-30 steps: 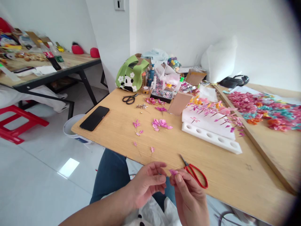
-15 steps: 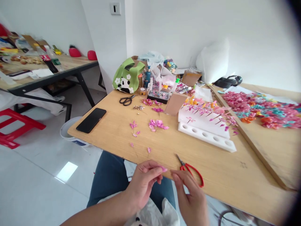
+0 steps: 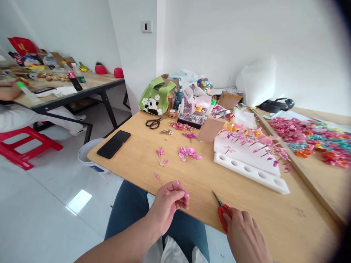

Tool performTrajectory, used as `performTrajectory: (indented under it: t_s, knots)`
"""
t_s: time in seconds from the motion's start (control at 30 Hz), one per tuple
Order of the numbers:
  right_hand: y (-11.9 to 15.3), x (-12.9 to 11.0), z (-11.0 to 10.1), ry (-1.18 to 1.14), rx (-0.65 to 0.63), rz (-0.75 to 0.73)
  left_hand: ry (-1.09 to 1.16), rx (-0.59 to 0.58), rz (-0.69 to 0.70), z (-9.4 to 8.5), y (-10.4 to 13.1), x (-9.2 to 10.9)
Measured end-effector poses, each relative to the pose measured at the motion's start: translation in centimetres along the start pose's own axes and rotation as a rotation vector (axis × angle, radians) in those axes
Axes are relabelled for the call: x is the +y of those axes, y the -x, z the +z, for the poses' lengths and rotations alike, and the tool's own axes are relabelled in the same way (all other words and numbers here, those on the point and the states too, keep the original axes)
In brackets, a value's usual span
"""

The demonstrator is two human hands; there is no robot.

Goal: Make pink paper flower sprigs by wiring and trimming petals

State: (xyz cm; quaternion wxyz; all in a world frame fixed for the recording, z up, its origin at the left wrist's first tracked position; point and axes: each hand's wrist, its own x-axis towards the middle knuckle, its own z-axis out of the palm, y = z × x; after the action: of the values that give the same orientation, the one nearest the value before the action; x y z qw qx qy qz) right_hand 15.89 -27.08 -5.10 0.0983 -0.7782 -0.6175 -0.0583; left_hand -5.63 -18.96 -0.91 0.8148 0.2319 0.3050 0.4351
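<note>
I see a phone [image 3: 113, 144] lying flat by the front left corner of the desk [image 3: 246, 195], with a bucket [image 3: 82, 155] on the floor below that corner; a stray elbow could push the phone off. Next, toward the far left edge, lie black scissors [image 3: 155, 124].

Loose petals [image 3: 161, 151] lie inward from the front edge. They look light, so a sleeve or a draught could scatter them.

The left hand [image 3: 167, 208] comes next, at the front edge. Its thumb and fingertips are clamped on a pink petal [image 3: 186, 195], which sits right by that edge: pinched too hard, I judge, it could crease; too loosely, it could drop to the lap or floor. A small pile [image 3: 189, 153] lies beyond.

To the right, near the front edge, are red scissors [image 3: 222, 215], blades toward the far side. The right hand [image 3: 245, 233] has its fingers at the handles; I cannot tell whether they are closed. A careless swing leftward could nick the left hand. A foam block [image 3: 253, 179] lies farther back.
</note>
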Motion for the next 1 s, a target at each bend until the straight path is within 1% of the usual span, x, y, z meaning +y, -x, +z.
performTrajectory:
  t_s: [0.1, 0.17, 0.23, 0.27, 0.37, 0.47, 0.57, 0.63, 0.8, 0.9, 1.0]
  knots:
    - [-0.1, 0.7, -1.1, -0.321, -0.119, 0.114, 0.003, -0.001, -0.014, 0.0, -0.1, -0.2]
    - [-0.1, 0.2, -2.1, -0.59, -0.206, 0.12, 0.002, -0.003, -0.022, 0.1, -0.2, -0.2]
    - [-0.2, -1.2, -3.1, -0.878, -0.302, 0.113, -0.001, -0.012, -0.025, 0.3, -0.3, -0.1]
    - [-0.3, -2.2, -3.5, -1.018, -0.342, 0.14, -0.004, -0.014, -0.025, 0.4, -0.3, 0.0]
    - [-0.6, -5.3, -4.0, -1.359, -0.359, 0.258, -0.013, -0.012, -0.007, 0.7, -0.4, 0.6]
    - [-0.9, -7.6, -3.6, -1.535, -0.328, 0.308, -0.027, -0.01, 0.014, 0.8, -0.4, 1.3]
    - [-0.7, -8.5, -2.9, -1.559, -0.249, 0.321, -0.03, 0.023, 0.018, 0.6, -0.4, 1.7]
    - [-0.4, -8.6, -2.6, -1.504, -0.182, 0.289, -0.031, 0.046, 0.015, 0.3, -0.5, 1.7]
    - [0.2, -8.3, -2.1, -1.187, -0.057, 0.194, -0.05, 0.038, -0.004, -0.1, -0.7, 1.3]
    - [0.3, -8.4, -2.2, -1.048, -0.041, 0.162, -0.072, 0.022, 0.002, -0.1, -0.7, 1.3]
    - [0.4, -8.6, -2.3, -1.021, -0.055, 0.117, -0.107, 0.013, 0.01, 0.0, -0.6, 1.4]
